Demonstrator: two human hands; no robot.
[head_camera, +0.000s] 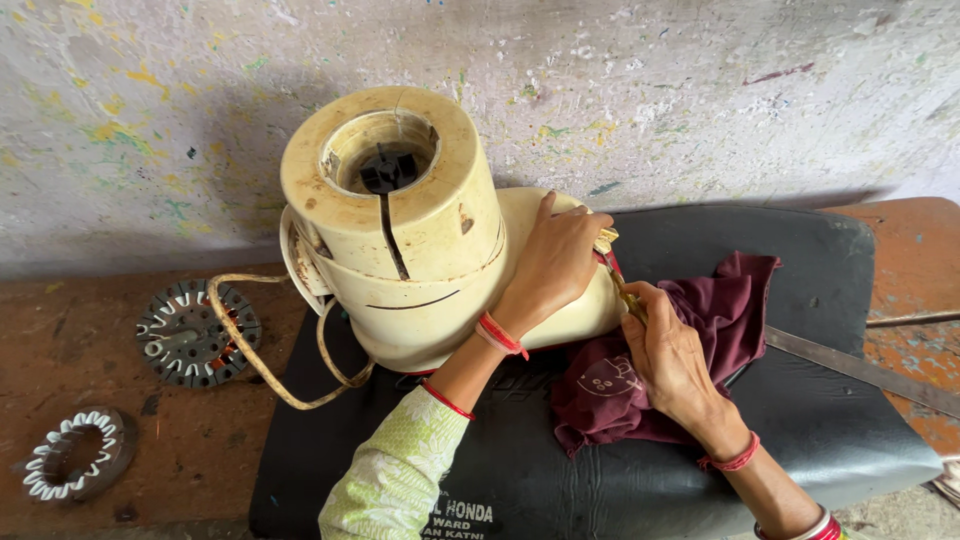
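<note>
Cream mixer base (420, 240) under left hand (550, 265), black coupler (388, 172) in top recess

The left arm comes up from the bottom middle in a pale green patterned sleeve, a red thread at the cuff and another round the wrist. The left hand (550, 265) is arched, palm down, fingers curled over and pressing, thumb raised toward the top. The right forearm enters bare from the lower right, bangles and a red thread at the wrist. The right hand (672, 362) is closed in a tight grip, knuckles up, fingertips meeting the left hand's.
</note>
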